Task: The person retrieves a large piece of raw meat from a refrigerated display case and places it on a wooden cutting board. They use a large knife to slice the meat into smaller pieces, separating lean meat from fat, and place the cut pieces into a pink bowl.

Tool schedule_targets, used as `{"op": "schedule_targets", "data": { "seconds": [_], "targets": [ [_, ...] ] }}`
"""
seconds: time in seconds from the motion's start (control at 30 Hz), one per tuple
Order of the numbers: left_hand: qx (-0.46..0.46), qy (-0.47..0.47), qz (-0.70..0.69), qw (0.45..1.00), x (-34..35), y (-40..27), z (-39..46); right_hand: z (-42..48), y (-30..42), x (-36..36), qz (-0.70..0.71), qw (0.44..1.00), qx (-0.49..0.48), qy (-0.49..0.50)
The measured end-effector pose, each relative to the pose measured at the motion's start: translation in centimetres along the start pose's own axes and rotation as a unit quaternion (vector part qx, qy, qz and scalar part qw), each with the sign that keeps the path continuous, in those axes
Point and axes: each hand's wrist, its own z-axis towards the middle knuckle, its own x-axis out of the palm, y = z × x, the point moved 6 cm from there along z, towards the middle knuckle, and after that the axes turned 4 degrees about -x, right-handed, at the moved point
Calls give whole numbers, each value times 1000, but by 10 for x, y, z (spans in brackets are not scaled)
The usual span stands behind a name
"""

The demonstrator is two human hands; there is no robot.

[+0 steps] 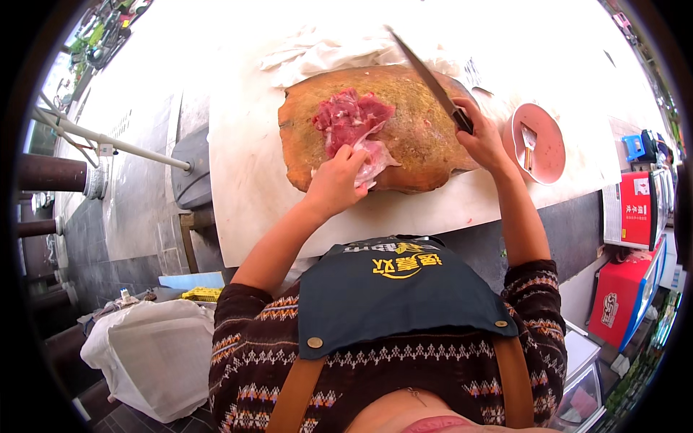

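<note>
My left hand [338,176] grips the pale, fatty flap [376,157] of a piece of raw red meat [349,116]. The meat lies left of centre on a thick wooden chopping block [417,140]. In my right hand [479,132] is a long knife [425,76], held by its dark handle. Its blade points up and to the left over the block's far right part, apart from the meat. The fingers of my left hand hide part of the flap's lower edge.
Right of the block stands a pinkish bowl [552,143] with a small flat-bladed tool [529,146] inside. A crumpled white cloth [325,54] lies behind the block on the white table [249,205]. A white pole [135,151] rises from a dark base at left; a white sack [157,357] stands lower left.
</note>
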Motion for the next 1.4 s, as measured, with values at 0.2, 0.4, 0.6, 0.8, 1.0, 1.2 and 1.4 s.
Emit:
{"op": "schedule_targets", "data": {
  "seconds": [0.2, 0.4, 0.6, 0.8, 1.0, 1.2, 1.4],
  "targets": [
    [20, -123, 90, 988, -9, -21, -34, 7, 87, 30, -79, 968, -174, 162],
    [33, -247, 125, 960, 15, -19, -44, 26, 95, 52, -241, 909, -223, 256],
    [-11, -273, 89, 958, 11, -21, -30, 31, 68, 59, -253, 884, -219, 326],
    [-41, -296, 76, 951, 8, -2, -18, 44, 97, 110, -207, 870, -288, 343],
    [-27, -294, 93, 951, 4, -3, -17, 63, 135, 146, -167, 871, -315, 337],
    [-11, -271, 107, 957, -4, -4, -22, 71, 123, 142, -147, 877, -298, 346],
    [-51, -313, 60, 946, -25, 19, -66, 54, 64, 60, -236, 875, -190, 378]
  ]
}}
